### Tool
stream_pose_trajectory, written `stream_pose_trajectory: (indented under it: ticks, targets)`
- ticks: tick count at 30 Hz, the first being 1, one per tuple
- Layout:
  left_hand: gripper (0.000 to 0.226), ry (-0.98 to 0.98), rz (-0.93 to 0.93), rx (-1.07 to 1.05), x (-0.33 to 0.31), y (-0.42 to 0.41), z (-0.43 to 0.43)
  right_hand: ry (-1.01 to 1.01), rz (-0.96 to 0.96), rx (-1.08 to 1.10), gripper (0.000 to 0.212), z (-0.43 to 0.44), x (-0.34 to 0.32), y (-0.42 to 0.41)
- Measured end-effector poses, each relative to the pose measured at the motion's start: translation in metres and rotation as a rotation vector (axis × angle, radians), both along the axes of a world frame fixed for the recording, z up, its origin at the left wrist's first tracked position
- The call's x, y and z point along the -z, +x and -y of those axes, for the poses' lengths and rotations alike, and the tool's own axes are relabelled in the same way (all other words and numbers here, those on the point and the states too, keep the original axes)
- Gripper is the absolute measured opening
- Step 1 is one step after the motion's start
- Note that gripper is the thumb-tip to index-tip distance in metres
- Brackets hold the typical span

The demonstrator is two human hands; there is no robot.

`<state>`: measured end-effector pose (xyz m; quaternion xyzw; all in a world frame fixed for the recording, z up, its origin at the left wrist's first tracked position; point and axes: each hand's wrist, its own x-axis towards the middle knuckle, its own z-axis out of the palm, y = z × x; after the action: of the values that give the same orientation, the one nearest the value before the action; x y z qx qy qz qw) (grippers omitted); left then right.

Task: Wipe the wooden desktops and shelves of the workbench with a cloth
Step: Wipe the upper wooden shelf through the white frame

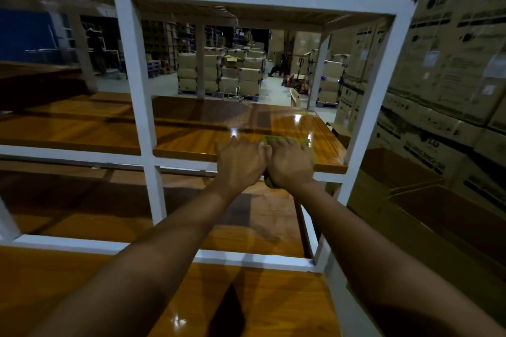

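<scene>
Both arms reach through the white metal frame (137, 85) onto a glossy wooden shelf (197, 131) at mid height. My right hand (291, 163) presses flat on a yellow-green cloth (284, 141) near the shelf's right front corner; the cloth shows beyond the fingertips and below the wrist. My left hand (241, 161) lies beside it, fingers spread on the wood, its thumb side touching the right hand. A lower wooden shelf (260, 221) sits beneath, and the wooden desktop (273, 301) is nearest me.
Stacked cardboard boxes (449, 68) stand close on the right, with open cartons (405, 180) below them. Behind the shelf lies a warehouse floor with box stacks (219, 74). A white upright (375, 107) borders the shelf's right side.
</scene>
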<state>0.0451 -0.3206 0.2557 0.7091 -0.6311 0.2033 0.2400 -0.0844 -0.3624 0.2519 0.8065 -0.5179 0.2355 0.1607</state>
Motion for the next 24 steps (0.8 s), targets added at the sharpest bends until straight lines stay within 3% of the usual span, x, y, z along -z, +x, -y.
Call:
stream_pose_trajectory:
  ticks: [4,8,11,15,20,24]
  targets:
    - [0.048,-0.094,0.068,0.119,0.011,0.002,0.0,0.072,0.026,-0.181,0.06,0.003,-0.004,-0.038]
    - [0.045,-0.104,0.066,0.237,0.005,0.013,0.003,0.028,0.07,-0.007,0.051,0.008,-0.005,-0.076]
    - [0.049,-0.041,0.042,0.313,-0.015,0.018,0.017,-0.006,0.077,0.085,0.059,0.008,-0.005,-0.057]
    - [0.048,-0.116,0.051,0.331,-0.019,0.016,0.031,-0.071,0.122,-0.077,0.054,-0.005,0.0,-0.008]
    - [0.047,-0.203,0.001,0.36,-0.011,0.016,0.032,-0.238,0.226,-0.195,0.036,-0.008,0.009,-0.025]
    - [0.044,-0.144,-0.005,0.363,-0.006,0.013,0.023,-0.25,0.356,-0.024,0.041,-0.004,0.024,-0.056]
